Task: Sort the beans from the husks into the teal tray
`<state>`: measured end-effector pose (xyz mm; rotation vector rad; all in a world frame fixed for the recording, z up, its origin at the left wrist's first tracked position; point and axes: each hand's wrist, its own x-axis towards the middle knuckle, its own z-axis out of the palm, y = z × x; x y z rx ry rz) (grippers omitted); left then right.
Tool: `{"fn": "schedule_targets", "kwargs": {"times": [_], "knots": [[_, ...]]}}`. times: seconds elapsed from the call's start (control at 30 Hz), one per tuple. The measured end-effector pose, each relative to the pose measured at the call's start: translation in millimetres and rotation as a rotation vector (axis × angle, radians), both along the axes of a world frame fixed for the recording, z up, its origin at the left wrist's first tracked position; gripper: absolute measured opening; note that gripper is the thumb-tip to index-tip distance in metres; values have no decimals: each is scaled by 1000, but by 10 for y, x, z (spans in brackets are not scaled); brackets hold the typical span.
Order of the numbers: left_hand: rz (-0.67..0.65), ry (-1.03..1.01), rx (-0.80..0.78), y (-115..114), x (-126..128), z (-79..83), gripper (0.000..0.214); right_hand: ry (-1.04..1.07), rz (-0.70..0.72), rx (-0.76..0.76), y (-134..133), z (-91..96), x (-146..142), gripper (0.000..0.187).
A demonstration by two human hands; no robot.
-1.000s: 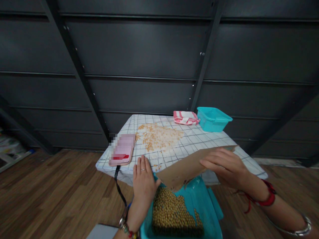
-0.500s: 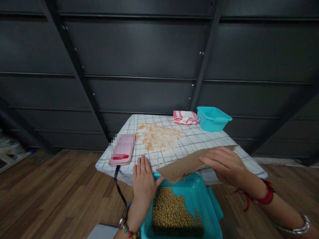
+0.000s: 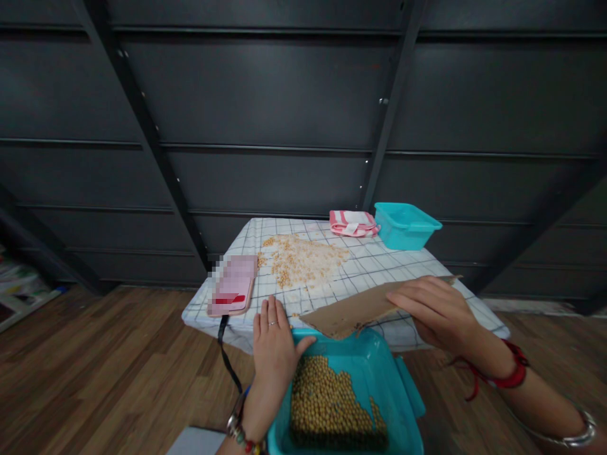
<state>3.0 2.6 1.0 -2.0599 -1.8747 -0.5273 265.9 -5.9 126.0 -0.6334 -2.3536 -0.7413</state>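
Dark panelled wall (image 3: 265, 95) behind, wood floor (image 3: 137, 354) below, a checked tablecloth (image 3: 384, 272) over the table. Brown cardboard piece (image 3: 353, 308) at the table's near edge, slanting, ragged lower end above the far side of a teal tub (image 3: 365, 351); whether it touches the rim, I can't tell. Right hand (image 3: 434, 313) gripping the cardboard's right end, fingers across the top, thumb hidden. Left hand (image 3: 274, 344) open, palm down, fingers laid along the tablecloth's edge, thumb out over the tub's far left corner. Tub at the table's near side: round yellow-brown beans (image 3: 327, 398) spread over its left and near part, teal bottom showing beyond. Past the hands, a loose patch of yellowish grains and pale powder (image 3: 303, 262); left of it, a pink phone (image 3: 233, 284), partly blurred. Far right: folded pink-and-white towel (image 3: 353, 224) beside a second teal tub (image 3: 405, 229), upright, open-topped, its bottom hidden from me.
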Motion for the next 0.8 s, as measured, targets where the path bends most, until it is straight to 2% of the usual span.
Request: {"fn": "schedule_targets", "kwargs": {"times": [0.3, 0.53, 0.8], "knots": [[20, 10, -18, -12, 20, 34, 89, -2, 10, 28, 22, 13, -61, 37], [24, 5, -32, -38, 24, 60, 80, 11, 59, 31, 62, 27, -162, 37], [12, -6, -55, -33, 26, 43, 71, -31, 76, -14, 37, 15, -61, 35]]}}
